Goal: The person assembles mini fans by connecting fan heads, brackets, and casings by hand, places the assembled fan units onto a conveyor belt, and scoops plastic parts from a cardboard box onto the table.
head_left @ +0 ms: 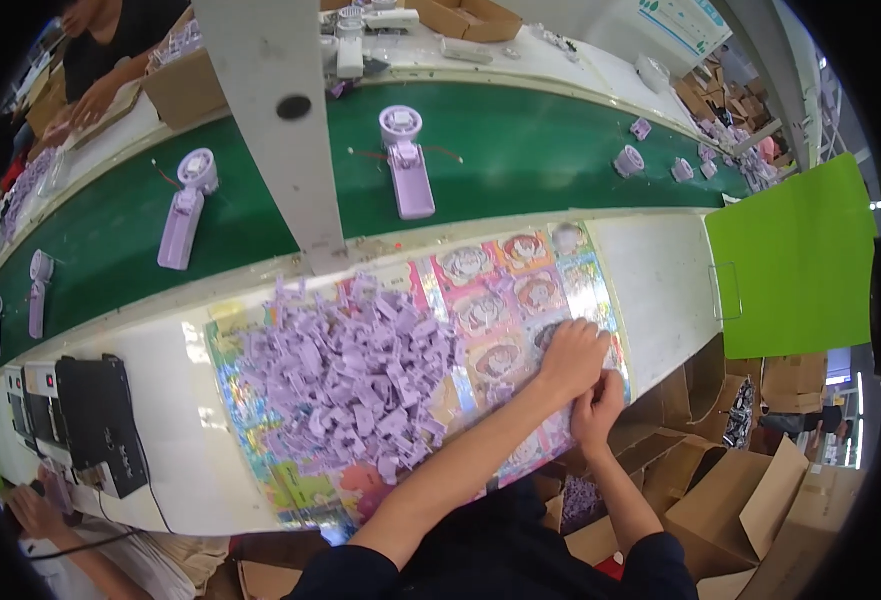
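My left hand (575, 356) reaches across to the right end of a shiny mat (531, 262) printed with colourful cartoon pictures. Its fingers are curled, and what they hold, if anything, is hidden. Just below it, by the mat's near right edge, my right hand (598, 408) is also closed, with its grip out of sight. Left of both hands, a heap of small lavender plastic parts (351, 375) covers much of the mat. My left forearm passes along the heap's near right side.
Beyond the white worktable (651, 285), lavender handheld-fan bodies (413, 185) lie on a green conveyor belt (521, 140). A metal post (266, 110) rises before it. At left sits a black box-shaped device (106, 420); cardboard boxes (731, 490) stand at lower right. Co-workers' hands (96, 100) show at far left.
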`<control>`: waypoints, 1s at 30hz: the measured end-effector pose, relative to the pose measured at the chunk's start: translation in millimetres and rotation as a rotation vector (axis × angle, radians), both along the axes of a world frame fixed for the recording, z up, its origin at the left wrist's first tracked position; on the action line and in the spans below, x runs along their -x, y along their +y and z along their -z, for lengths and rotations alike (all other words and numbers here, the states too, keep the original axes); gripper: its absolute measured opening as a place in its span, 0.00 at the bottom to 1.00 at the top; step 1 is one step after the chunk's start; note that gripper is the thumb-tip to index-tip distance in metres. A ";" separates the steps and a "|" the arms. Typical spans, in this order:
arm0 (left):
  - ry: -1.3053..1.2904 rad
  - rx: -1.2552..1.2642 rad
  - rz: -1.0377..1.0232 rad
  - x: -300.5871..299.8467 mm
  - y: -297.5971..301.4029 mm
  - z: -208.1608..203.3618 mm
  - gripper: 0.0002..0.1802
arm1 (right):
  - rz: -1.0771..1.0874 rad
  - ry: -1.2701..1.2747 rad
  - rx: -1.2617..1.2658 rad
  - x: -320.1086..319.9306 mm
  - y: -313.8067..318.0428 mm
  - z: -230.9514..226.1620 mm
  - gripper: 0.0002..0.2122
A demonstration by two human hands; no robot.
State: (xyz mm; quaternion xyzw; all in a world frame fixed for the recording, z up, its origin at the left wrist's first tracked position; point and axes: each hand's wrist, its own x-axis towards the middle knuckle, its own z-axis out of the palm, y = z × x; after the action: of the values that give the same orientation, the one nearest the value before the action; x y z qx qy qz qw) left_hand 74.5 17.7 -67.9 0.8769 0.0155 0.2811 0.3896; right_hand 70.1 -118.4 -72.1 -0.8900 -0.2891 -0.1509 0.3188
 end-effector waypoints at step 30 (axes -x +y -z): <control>0.008 -0.355 -1.324 276.0 36.9 -23.5 0.18 | -0.887 0.053 0.023 21.0 72.0 -31.9 0.19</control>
State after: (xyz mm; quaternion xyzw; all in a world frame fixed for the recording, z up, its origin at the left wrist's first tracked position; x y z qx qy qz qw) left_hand -201.5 54.5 -44.3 0.7343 0.5035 0.4551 -0.0141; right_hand 49.1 -46.4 -40.3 -0.6870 -0.6363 0.0265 0.3499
